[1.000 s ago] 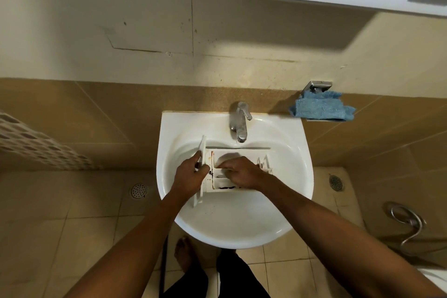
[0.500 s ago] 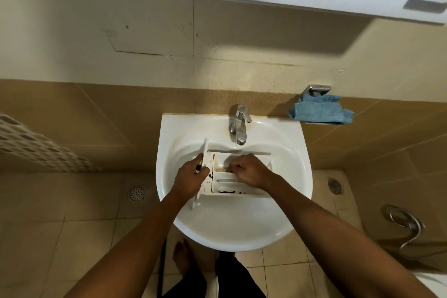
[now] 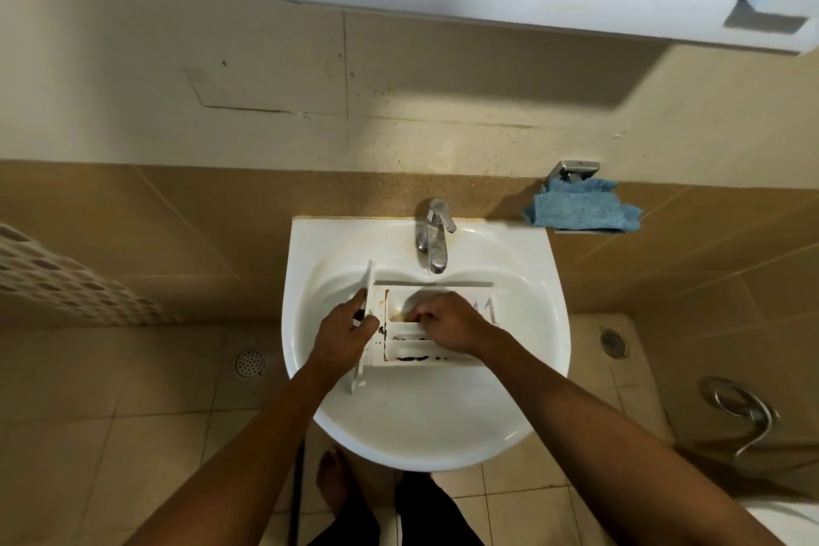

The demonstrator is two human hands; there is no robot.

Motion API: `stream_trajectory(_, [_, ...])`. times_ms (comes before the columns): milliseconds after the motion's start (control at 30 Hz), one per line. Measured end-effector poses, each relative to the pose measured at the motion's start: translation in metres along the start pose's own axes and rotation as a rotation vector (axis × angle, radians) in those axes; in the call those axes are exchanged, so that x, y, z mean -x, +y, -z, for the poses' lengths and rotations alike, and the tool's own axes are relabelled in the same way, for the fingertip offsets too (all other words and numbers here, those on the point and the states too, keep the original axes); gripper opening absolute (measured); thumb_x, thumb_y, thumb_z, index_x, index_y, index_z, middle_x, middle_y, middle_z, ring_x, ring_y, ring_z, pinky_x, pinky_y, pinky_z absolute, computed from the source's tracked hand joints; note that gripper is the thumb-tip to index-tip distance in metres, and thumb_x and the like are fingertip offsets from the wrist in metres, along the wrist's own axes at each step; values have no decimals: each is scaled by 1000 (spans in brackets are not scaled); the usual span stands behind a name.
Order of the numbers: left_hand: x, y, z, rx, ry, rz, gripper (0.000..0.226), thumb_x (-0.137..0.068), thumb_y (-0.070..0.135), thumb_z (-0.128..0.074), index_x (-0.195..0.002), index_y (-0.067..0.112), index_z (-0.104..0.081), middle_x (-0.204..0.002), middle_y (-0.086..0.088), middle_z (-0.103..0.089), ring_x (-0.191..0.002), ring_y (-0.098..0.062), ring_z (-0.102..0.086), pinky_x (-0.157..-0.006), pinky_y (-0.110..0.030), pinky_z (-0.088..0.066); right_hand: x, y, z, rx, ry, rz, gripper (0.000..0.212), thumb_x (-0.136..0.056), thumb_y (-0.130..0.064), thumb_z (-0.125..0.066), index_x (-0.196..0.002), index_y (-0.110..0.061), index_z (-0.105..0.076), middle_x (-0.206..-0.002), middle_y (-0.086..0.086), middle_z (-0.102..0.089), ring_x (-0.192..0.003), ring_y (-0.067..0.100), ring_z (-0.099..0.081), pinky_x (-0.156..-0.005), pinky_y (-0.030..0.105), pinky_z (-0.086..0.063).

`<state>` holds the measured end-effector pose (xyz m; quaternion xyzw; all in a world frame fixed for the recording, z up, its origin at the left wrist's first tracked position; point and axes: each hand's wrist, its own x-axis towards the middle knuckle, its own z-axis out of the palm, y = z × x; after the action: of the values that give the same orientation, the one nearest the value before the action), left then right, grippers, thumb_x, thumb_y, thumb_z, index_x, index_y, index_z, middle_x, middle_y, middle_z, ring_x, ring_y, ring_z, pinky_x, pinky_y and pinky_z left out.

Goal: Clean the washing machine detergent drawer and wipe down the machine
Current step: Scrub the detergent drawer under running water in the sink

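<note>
Pulls right hand (image 3: 447,324) back left vs 0.5 s ago, toward the front-panel end of the detergent drawer (image 3: 421,364). Puts curled fingertips (image 3: 414,317) beside the brown stain (image 3: 398,317) in the back compartment (1 s ago: lower, on the middle dividers). Uncovers the rear tabs (image 3: 487,308) at the drawer's right end, hidden 0.5 s ago. Exposes a longer run of black grime (image 3: 414,357) in the near compartment than 1 s ago.
</note>
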<state>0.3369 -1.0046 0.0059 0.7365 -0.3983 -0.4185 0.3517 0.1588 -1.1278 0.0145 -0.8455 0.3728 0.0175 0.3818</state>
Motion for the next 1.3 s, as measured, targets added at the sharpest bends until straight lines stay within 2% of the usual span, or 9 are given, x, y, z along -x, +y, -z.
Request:
stream_trajectory(100, [2, 1, 0, 3, -14, -8, 46, -104, 18, -52, -148, 30, -53, -122, 0, -70, -104, -18, -62, -97, -40, -52, -1, -1, 7, -205, 63, -99, 26, -90, 6, -57, -82, -2, -80, -88, 2, -77, -76, -2, -64, -77, 5, -43])
stream_trajectory(200, [3, 1, 0, 13, -17, -22, 48, -103, 17, -54, -150, 29, -51, -124, 1, -69, -104, -18, -63, -95, -38, -53, -9, 5, 20, -866, 229, -406, 57, -94, 18, -36, -56, -9, -68, -61, 3, -67, -56, 13, -63, -58, 20, -50])
stream_trajectory(367, [1, 3, 0, 53, -17, -10, 46, -101, 17, -57, -145, 30, -56, -118, 0, -72, -101, -17, -65, -92, -42, -56, -18, -1, 24, -1306, 308, -494, 22, -97, 11, -52, -113, 13, -66, -110, 27, -74, -104, 38, -74, -95, 44, -59])
stream_trajectory(700, [0, 12, -17, 58, 19, 113, 56, -94, 21, -69, -148, 18, -54, -117, -12, -67, -103, -31, -67, -92, -48, -58, -28, 3, 25, -1620, 377, -589, 33, -89, 19, -34, -109, 17, -61, -104, 35, -70, -103, 43, -71, -81, 40, -65])
stream_trajectory(900, [0, 18, -20, 40, 19, 157, 48, -88, 28, -74, -133, 22, -63, -101, -6, -72, -93, -27, -69, -88, -44, -59, -35, -2, 33, -1509, 332, -598, 38, -89, 18, -28, -110, 19, -60, -107, 36, -69, -110, 48, -69, -86, 44, -62])
stream_trajectory(1033, [-2, 15, -15, 62, -11, 192, 48, -82, 37, -75, -128, 28, -65, -95, 8, -68, -96, -24, -68, -92, -48, -58, -36, 1, 37, -1335, 324, -653, 37, -87, 16, -28, -95, 10, -64, -80, 22, -75, -73, 29, -76, -66, 34, -62])
stream_trajectory(1167, [-3, 15, -13, 91, -40, 206, 29, -75, 43, -72, -81, 68, -60, -90, 16, -66, -88, -18, -69, -84, -47, -60, -28, 3, 33, -812, 241, -655, 40, -91, 12, -28, -67, -3, -56, -57, 11, -57, -50, 21, -53, -41, 21, -39])
stream_trajectory(1233, [-3, 16, -13, 95, -43, 200, 32, -70, 46, -68, -75, 75, -56, -90, 16, -67, -88, -18, -69, -82, -47, -59, -21, 7, 21, -732, 219, -572, 41, -91, 15, -29, -65, -4, -55, -63, 13, -52, -53, 21, -48, -45, 24, -41])
stream_trajectory(1300, [-3, 17, -14, 103, -50, 205, 28, -68, 47, -67, -92, 61, -65, -90, 16, -67, -89, -20, -69, -83, -48, -60, -14, 7, 3, -719, 123, -422, 39, -91, 18, -32, -69, -2, -58, -75, 15, -54, -61, 22, -51, -58, 26, -46])
